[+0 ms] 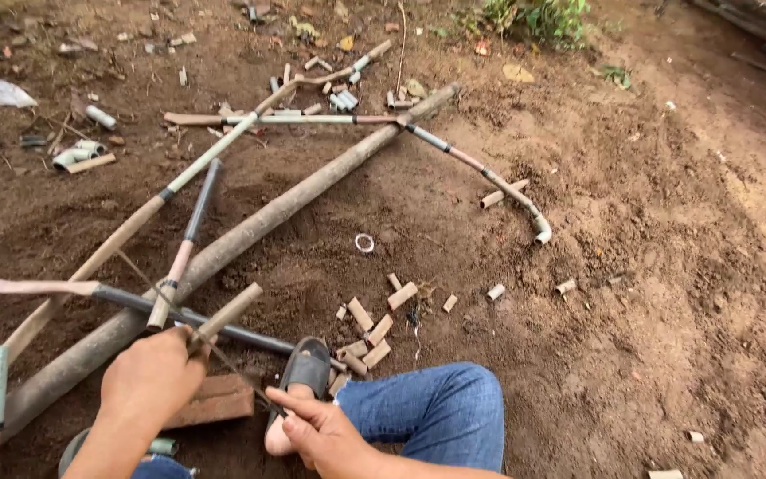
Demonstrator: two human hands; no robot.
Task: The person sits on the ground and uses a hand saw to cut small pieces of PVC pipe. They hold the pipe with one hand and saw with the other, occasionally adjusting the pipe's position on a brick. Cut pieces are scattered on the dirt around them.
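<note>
The left hand [154, 372] is closed around a short muddy pipe piece [228, 312], held tilted over a brick [216, 401]. The right hand [323, 432] pinches a thin hacksaw blade [239, 377] beside the sandalled foot [305, 372]. Cut pipe stubs [370, 330] lie just beyond. Farther away, long pipes [268, 213] cross the bare brown soil [667, 266]; the right side is open ground. A white scrap [8, 94] lies far left.

Blue jeans [441, 412], black sandal [309, 365], tan pipe offcuts [374, 330], reddish-brown soil [649, 266].
</note>
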